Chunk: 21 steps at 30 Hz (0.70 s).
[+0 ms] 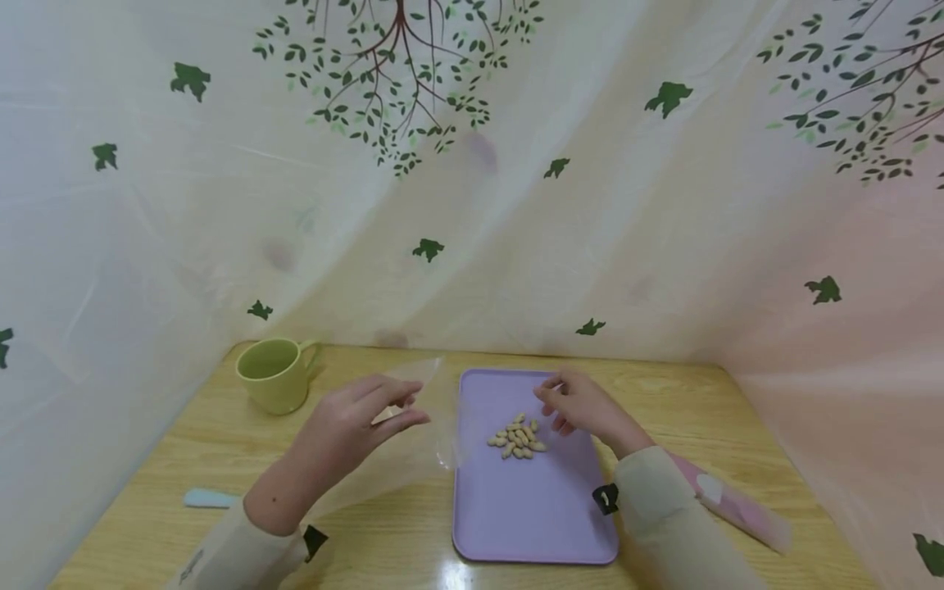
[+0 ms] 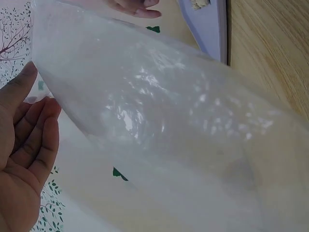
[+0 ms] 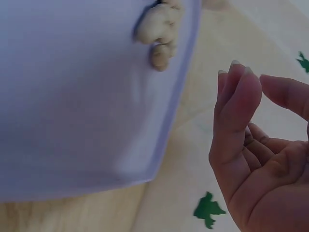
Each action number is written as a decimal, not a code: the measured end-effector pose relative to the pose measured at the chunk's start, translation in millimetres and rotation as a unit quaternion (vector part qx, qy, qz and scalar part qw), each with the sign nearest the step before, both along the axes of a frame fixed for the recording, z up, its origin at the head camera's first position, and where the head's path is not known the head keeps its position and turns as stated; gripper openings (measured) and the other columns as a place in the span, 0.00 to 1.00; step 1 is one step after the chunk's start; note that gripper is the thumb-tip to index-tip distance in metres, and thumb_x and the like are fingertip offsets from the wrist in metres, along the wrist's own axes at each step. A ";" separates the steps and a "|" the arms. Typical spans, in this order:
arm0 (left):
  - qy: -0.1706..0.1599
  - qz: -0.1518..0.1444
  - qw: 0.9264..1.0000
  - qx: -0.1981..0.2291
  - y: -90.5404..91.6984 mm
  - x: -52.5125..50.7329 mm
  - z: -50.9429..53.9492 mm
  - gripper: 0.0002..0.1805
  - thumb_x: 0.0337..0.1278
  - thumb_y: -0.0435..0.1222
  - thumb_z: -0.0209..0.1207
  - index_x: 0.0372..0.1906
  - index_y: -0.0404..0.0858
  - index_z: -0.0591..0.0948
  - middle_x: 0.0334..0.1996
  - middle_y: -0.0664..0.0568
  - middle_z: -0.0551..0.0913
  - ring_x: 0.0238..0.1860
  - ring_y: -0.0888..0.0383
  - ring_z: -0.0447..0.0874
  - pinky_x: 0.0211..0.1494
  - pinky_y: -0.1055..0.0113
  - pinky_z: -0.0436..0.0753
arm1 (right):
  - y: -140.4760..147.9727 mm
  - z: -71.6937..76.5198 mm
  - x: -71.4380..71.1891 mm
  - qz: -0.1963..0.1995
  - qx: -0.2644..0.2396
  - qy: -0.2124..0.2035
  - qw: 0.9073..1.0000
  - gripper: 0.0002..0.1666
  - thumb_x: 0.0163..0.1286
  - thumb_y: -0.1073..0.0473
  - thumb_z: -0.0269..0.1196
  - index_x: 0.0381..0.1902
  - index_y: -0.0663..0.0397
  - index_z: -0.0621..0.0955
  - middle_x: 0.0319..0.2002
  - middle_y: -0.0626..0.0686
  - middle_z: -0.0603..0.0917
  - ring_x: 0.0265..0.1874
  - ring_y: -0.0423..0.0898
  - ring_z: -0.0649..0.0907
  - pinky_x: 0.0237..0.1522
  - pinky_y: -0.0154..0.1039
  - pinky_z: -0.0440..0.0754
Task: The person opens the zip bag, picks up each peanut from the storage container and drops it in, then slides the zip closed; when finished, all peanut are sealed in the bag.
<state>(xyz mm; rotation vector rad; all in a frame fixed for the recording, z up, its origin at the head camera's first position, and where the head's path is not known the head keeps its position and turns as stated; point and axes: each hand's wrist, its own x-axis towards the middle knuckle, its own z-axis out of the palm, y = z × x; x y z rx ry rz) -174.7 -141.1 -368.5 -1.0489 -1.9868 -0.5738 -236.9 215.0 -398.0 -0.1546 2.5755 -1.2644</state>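
Head cam, L hand (image 1: 354, 418) gripping bag (image 2: 145, 121), R hand (image 1: 586, 406) loose, sleeve (image 1: 664, 500) part-hiding pink pkg (image 1: 733, 504).

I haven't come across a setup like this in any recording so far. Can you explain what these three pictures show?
There is no robot here: one person works with two bare hands. The wide picture comes from a camera on the head, looking forward and down; the other two come from cameras on the left and right wrists.

On the wooden table lies a purple tray with a small pile of peanuts. A green mug stands at the back left. A light-blue object and a pink item are each partly hidden by an arm.

The left hand holds a clear plastic bag by its edge. The right hand, beside the peanuts, holds nothing that I can see.
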 end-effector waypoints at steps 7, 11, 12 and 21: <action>0.012 0.002 1.000 -0.005 1.8 2.2 2.3 0.23 0.72 0.54 0.64 0.48 0.36 0.92 0.38 0.53 0.93 0.34 0.61 0.92 0.36 0.70 0.91 | 0.8 -19.8 -12.9 0.007 0.029 -0.030 0.999 0.19 0.80 0.55 0.63 0.56 0.66 0.80 0.37 0.61 0.88 0.25 0.45 0.85 0.31 0.41 0.92; 0.009 0.001 1.000 -0.007 2.8 3.4 3.5 0.22 0.71 0.53 0.66 0.48 0.37 0.92 0.39 0.53 0.94 0.34 0.60 0.92 0.37 0.70 0.92 | 0.7 -25.9 -16.2 0.011 0.050 -0.039 0.998 0.16 0.78 0.56 0.65 0.53 0.65 0.82 0.32 0.57 0.87 0.23 0.44 0.85 0.30 0.41 0.91; 0.008 0.001 1.000 -0.008 3.0 3.5 3.6 0.22 0.70 0.53 0.66 0.48 0.37 0.91 0.39 0.52 0.94 0.34 0.60 0.92 0.37 0.70 0.92 | 0.6 -27.0 -16.7 0.013 0.052 -0.041 0.998 0.16 0.78 0.57 0.65 0.53 0.66 0.82 0.32 0.57 0.87 0.23 0.44 0.85 0.29 0.40 0.91; 0.000 0.001 1.000 -0.015 3.2 4.1 4.9 0.20 0.66 0.50 0.70 0.47 0.37 0.92 0.42 0.52 0.94 0.35 0.59 0.93 0.38 0.70 0.92 | -1.6 -34.4 -18.7 0.011 0.060 -0.047 0.997 0.13 0.74 0.60 0.68 0.47 0.65 0.82 0.33 0.56 0.86 0.24 0.44 0.84 0.27 0.37 0.89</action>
